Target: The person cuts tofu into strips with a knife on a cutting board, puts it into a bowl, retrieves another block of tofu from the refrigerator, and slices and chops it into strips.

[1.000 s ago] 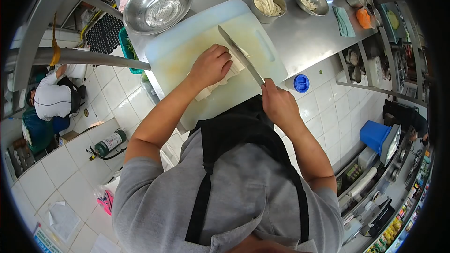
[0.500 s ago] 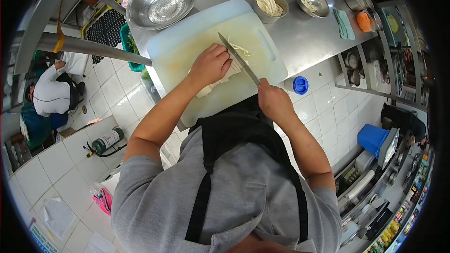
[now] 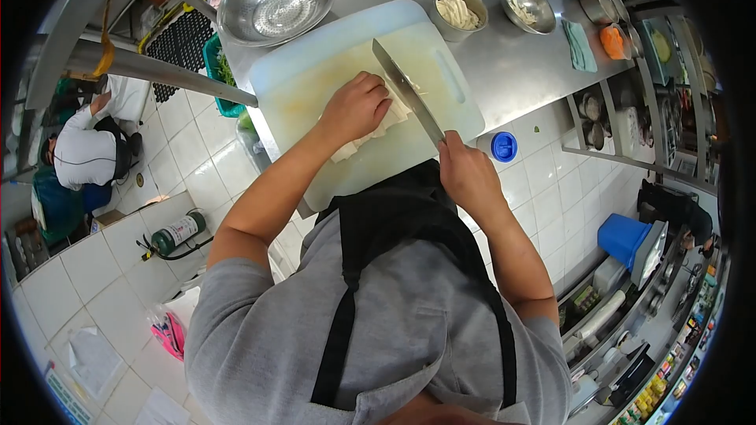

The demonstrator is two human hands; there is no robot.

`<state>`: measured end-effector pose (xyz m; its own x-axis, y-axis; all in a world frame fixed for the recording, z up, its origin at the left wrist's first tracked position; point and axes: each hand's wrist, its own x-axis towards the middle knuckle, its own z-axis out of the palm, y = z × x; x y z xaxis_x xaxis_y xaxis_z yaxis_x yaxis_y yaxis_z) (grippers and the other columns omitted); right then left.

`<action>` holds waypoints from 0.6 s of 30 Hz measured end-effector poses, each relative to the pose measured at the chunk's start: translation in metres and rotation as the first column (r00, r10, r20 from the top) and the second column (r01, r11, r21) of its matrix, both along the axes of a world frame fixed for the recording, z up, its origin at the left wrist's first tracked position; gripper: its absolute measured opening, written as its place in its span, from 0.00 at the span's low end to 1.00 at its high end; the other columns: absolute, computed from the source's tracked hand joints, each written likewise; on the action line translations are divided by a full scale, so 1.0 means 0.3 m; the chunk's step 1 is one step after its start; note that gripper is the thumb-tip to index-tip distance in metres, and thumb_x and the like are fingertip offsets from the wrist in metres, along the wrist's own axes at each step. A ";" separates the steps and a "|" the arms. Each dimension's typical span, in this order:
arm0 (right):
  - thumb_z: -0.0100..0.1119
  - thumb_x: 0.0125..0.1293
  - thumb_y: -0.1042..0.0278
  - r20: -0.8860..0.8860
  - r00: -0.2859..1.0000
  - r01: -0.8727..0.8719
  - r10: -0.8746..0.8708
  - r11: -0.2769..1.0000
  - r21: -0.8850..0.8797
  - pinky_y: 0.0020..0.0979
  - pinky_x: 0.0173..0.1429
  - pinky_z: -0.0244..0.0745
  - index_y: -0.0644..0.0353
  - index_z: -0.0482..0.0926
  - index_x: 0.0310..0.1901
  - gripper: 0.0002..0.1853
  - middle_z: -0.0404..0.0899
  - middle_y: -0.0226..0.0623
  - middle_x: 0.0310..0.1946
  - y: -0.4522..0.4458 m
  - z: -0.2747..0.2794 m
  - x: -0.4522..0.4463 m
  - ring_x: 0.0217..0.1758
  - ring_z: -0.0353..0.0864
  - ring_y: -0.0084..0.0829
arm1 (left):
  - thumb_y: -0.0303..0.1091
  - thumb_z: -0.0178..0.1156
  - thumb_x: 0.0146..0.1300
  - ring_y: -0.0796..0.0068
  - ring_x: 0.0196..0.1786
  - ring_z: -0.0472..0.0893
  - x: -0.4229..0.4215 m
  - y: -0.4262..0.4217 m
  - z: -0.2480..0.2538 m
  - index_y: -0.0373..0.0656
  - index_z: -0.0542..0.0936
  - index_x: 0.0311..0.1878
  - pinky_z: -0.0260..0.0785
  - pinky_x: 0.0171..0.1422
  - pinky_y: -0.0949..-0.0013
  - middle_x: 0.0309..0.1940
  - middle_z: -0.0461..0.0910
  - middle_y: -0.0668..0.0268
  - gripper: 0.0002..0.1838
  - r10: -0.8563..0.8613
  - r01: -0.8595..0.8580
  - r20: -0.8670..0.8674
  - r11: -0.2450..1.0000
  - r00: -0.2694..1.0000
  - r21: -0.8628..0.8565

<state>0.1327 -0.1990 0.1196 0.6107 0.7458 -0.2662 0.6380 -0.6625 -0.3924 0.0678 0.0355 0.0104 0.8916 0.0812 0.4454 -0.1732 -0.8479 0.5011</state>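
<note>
On the cutting board (image 3: 291, 79) lies a stack of pale sliced food (image 3: 396, 112). My left hand (image 3: 357, 109), fingers curled, presses down on that stack and hides part of it. My right hand (image 3: 466, 167) is closed round the handle of a large knife (image 3: 413, 98). The blade points up and to the left, beside the fingertips of my left hand and at the right end of the food. A few thin cut strips show just right of the blade.
A big steel bowl (image 3: 278, 1) stands behind the board. Two smaller bowls (image 3: 459, 12) (image 3: 528, 6) hold pale strips. A green cloth (image 3: 579, 46) lies at the right. One person (image 3: 87, 145) is at the far left, another (image 3: 677, 208) at the far right.
The knife moved down and left, then back up and right beside the stack. My left hand has stayed on the food. The view has shifted slightly.
</note>
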 end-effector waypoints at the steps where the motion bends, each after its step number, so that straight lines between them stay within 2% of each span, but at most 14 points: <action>1: 0.48 0.75 0.69 0.006 1.000 -0.006 0.006 1.000 0.021 0.58 0.37 0.78 0.63 0.69 0.41 0.07 0.83 0.55 0.26 0.000 -0.007 -0.006 0.30 0.83 0.60 | 0.27 0.68 0.59 0.57 0.48 0.80 -0.003 -0.001 -0.001 0.38 0.83 0.38 0.76 0.51 0.58 0.41 0.80 0.60 0.06 0.017 -0.017 0.020 1.000 1.000 -0.013; 3: 0.48 0.75 0.69 0.013 1.000 -0.010 0.009 0.999 0.044 0.58 0.37 0.77 0.64 0.69 0.41 0.07 0.82 0.55 0.26 -0.004 -0.048 -0.006 0.30 0.83 0.60 | 0.27 0.68 0.59 0.57 0.48 0.79 -0.006 0.001 0.000 0.38 0.83 0.38 0.76 0.51 0.58 0.41 0.80 0.60 0.06 0.032 -0.030 0.040 0.999 0.999 -0.026; 5: 0.49 0.76 0.68 0.027 0.997 -0.067 0.069 0.997 -0.048 0.58 0.36 0.77 0.63 0.68 0.41 0.08 0.83 0.54 0.26 0.008 -0.092 0.012 0.29 0.83 0.60 | 0.28 0.68 0.59 0.57 0.49 0.80 -0.009 0.009 0.003 0.37 0.84 0.39 0.77 0.52 0.59 0.44 0.81 0.60 0.07 0.011 -0.011 -0.075 1.000 0.997 -0.003; 9: 0.49 0.76 0.68 0.045 0.998 -0.047 0.047 0.999 0.008 0.58 0.36 0.77 0.63 0.68 0.41 0.08 0.83 0.54 0.26 0.008 0.008 0.011 0.30 0.83 0.60 | 0.28 0.69 0.59 0.57 0.49 0.81 -0.010 0.016 0.008 0.37 0.84 0.39 0.77 0.53 0.59 0.44 0.81 0.59 0.07 -0.004 0.003 -0.049 1.000 0.999 -0.015; 11: 0.49 0.76 0.68 0.024 1.000 0.002 -0.003 0.999 0.035 0.57 0.36 0.77 0.64 0.69 0.41 0.08 0.83 0.54 0.27 0.006 0.042 -0.004 0.31 0.83 0.60 | 0.28 0.69 0.58 0.57 0.48 0.80 -0.025 0.013 0.023 0.37 0.83 0.37 0.77 0.52 0.58 0.43 0.80 0.59 0.07 0.052 -0.051 0.014 0.998 0.999 -0.035; 15: 0.49 0.76 0.68 -0.007 1.000 0.002 -0.002 0.999 0.048 0.57 0.36 0.77 0.64 0.69 0.42 0.08 0.83 0.55 0.27 0.000 -0.019 -0.012 0.31 0.83 0.61 | 0.28 0.69 0.58 0.57 0.49 0.80 -0.036 0.027 0.017 0.37 0.83 0.38 0.77 0.52 0.59 0.43 0.80 0.59 0.07 0.030 -0.030 0.000 0.999 1.000 -0.041; 16: 0.49 0.76 0.67 0.010 0.999 -0.040 0.040 0.999 -0.013 0.57 0.36 0.77 0.64 0.68 0.42 0.08 0.83 0.55 0.27 -0.006 -0.092 -0.004 0.31 0.83 0.61 | 0.29 0.69 0.58 0.57 0.50 0.81 -0.036 0.031 0.008 0.37 0.84 0.38 0.77 0.53 0.59 0.44 0.81 0.59 0.07 0.005 -0.007 -0.053 0.999 0.999 -0.038; 18: 0.49 0.76 0.67 0.025 0.996 -0.080 0.082 0.994 -0.074 0.58 0.36 0.77 0.64 0.68 0.42 0.08 0.83 0.55 0.27 0.003 -0.095 0.000 0.31 0.83 0.61 | 0.29 0.69 0.58 0.57 0.51 0.81 -0.034 0.033 0.006 0.38 0.84 0.39 0.77 0.54 0.60 0.45 0.81 0.59 0.08 -0.021 0.017 -0.105 0.999 0.994 -0.035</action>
